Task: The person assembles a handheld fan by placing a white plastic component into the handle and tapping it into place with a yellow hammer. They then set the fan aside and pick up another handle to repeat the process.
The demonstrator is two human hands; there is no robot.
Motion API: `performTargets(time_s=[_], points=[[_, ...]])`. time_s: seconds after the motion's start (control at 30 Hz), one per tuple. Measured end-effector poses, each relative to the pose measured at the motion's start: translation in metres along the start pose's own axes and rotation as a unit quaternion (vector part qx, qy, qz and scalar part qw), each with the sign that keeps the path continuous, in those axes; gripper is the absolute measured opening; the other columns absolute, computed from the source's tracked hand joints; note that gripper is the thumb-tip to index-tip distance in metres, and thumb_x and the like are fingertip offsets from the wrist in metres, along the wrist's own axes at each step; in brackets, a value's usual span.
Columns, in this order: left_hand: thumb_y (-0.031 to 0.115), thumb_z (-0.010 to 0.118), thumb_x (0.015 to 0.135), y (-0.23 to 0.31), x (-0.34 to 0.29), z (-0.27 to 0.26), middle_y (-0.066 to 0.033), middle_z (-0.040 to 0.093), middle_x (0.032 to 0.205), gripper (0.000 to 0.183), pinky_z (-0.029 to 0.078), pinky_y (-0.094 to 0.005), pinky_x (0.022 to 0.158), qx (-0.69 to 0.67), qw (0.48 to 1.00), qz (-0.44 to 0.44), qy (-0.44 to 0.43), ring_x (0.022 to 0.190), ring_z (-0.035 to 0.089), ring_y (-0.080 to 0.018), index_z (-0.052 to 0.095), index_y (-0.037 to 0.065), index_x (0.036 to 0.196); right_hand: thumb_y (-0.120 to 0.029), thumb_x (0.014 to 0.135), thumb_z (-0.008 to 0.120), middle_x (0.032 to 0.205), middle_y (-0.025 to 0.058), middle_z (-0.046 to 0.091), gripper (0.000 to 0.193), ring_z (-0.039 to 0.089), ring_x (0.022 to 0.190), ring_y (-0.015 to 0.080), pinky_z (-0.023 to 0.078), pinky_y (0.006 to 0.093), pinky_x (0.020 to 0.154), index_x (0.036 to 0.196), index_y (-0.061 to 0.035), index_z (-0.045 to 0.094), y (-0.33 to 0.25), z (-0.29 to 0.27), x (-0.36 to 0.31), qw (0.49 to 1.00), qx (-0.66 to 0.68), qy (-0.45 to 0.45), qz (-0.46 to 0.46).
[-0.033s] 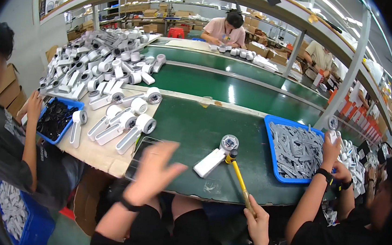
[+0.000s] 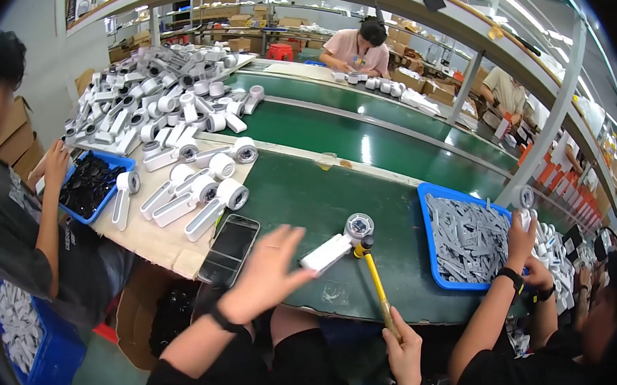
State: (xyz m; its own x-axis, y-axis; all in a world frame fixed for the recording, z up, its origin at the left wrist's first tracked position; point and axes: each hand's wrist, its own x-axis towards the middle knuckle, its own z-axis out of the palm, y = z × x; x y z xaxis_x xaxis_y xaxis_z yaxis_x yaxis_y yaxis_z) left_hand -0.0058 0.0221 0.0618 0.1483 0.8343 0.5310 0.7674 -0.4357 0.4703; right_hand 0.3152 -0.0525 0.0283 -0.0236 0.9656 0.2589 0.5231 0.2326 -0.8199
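Observation:
A white handheld fan (image 2: 326, 253) with a round head lies on the green work surface in front of me. My left hand (image 2: 267, 262) is open, fingers spread, holding nothing. Its thumb reaches the lower end of the fan's handle; whether it touches I cannot tell. My right hand (image 2: 403, 347) grips a small mallet (image 2: 379, 287) with a yellow handle and a black-and-yellow head. The mallet's head is beside the fan, just below its round end. Left of my left hand lies a smartphone (image 2: 233, 241) with a dark screen.
Several white fans (image 2: 200, 212) lie on a board at left, before a large pile (image 2: 148, 98). A blue tray (image 2: 454, 284) of grey strips stands at right, a blue tray (image 2: 84, 221) of black parts at left. Co-workers sit on both sides; an overhead frame (image 2: 550, 118) spans the bench.
My left hand has moved right, toward the fan, uncovering the smartphone. My right hand keeps hold of the mallet in nearly the same place.

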Motion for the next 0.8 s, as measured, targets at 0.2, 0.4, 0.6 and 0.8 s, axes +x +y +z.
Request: performTargets(time_s=[0.2,0.4,0.6,0.8], points=[[0.036,0.082,0.078,0.017,0.032,0.043,-0.0254,0.047,0.144,0.083,0.043,-0.048,0.104,0.064,0.966,-0.157,-0.196,0.132,0.044,-0.0462,0.041,0.005,0.143,0.003,0.091,0.061,0.08,-0.0002,0.062,0.054,0.049,0.057,0.0033,0.038,0.0184,0.051,0.143,-0.0016,0.052,0.003,0.003,-0.015,0.981,0.162,-0.024,0.099],[0.014,0.073,0.081,-0.004,0.016,0.027,-0.0236,0.067,0.103,0.034,0.053,-0.0461,0.087,-0.181,0.975,-0.079,-0.097,0.1,0.064,-0.0414,0.063,-0.001,0.11,0.003,0.091,0.062,0.081,0.0021,0.064,0.054,0.052,0.057,0.0037,0.039,0.0177,0.05,0.144,-0.0018,0.052,-0.007,-0.001,-0.022,0.975,0.202,-0.055,0.075],[0.015,0.075,0.081,-0.021,-0.011,0.038,-0.0149,0.066,0.094,0.029,0.051,-0.0427,0.084,-0.089,0.994,-0.048,0.051,0.095,0.062,-0.0357,0.069,0.001,0.105,0.002,0.087,0.068,0.085,0.0107,0.063,0.053,0.056,0.069,0.0145,0.046,0.0269,0.064,0.138,-0.0003,0.056,-0.028,0.002,-0.006,0.991,0.075,-0.109,-0.019],[0.017,0.08,0.076,-0.012,-0.011,0.04,-0.0126,0.066,0.089,0.026,0.05,-0.0431,0.082,-0.088,0.988,-0.108,0.072,0.091,0.062,-0.0335,0.072,0.003,0.096,0.006,0.086,0.065,0.091,0.0083,0.064,0.054,0.055,0.067,0.0122,0.045,0.0244,0.063,0.139,-0.0006,0.055,-0.045,0.01,0.002,0.985,0.013,-0.045,-0.166]])
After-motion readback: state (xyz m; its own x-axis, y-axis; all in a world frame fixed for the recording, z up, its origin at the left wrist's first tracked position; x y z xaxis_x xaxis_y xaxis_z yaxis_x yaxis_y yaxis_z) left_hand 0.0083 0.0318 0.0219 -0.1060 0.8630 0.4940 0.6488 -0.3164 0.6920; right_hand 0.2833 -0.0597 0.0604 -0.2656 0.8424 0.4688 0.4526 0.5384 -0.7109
